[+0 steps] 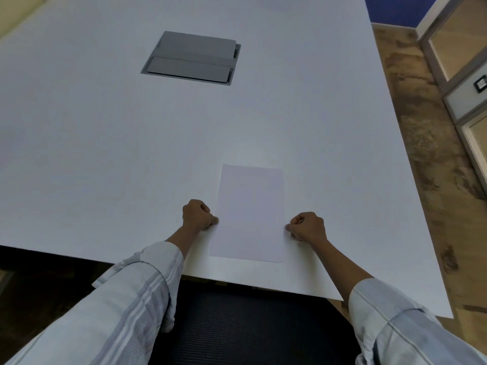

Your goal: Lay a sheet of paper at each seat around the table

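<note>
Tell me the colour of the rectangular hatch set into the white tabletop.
Grey: the rectangular hatch in the white tabletop, clearest in the head view.

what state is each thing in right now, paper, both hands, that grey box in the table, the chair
sheet of paper: flat on the table, near its front edge, pinched at both long edges
left hand: fingers curled, pinching the sheet's left edge
right hand: fingers curled, pinching the sheet's right edge
grey cable box: set into the tabletop, lids closed
black chair: tucked partly under the table edge
</note>
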Motion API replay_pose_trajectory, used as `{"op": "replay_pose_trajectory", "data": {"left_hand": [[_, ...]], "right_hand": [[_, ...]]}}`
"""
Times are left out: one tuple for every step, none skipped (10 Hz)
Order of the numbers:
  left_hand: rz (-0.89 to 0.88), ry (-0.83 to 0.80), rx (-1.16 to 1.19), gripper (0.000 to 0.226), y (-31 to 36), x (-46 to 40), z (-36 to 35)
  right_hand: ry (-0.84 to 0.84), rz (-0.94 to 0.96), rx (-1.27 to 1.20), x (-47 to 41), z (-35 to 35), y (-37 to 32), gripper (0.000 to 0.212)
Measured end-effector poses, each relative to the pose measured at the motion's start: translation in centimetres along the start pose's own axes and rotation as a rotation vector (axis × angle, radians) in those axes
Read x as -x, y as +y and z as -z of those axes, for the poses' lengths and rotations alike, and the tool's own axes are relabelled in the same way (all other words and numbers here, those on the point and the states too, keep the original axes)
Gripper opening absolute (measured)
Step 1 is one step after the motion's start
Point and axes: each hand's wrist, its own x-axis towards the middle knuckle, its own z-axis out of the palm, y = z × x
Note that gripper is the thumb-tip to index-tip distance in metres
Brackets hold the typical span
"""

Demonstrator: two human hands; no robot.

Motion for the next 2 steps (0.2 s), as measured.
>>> {"op": "replay_pose_trajectory", "data": {"left_hand": [[-0.017, 0.004, -0.014, 0.036, 0.1, -0.1, 0.1], [-0.037, 0.008, -0.062, 0.04, 0.7, 0.2, 0.3]], "right_hand": [[-0.051, 0.012, 0.018, -0.2, 1.6, 0.7, 0.015], [-0.093, 0.018, 0.077, 0.0, 4.0, 1.6, 0.018]]}}
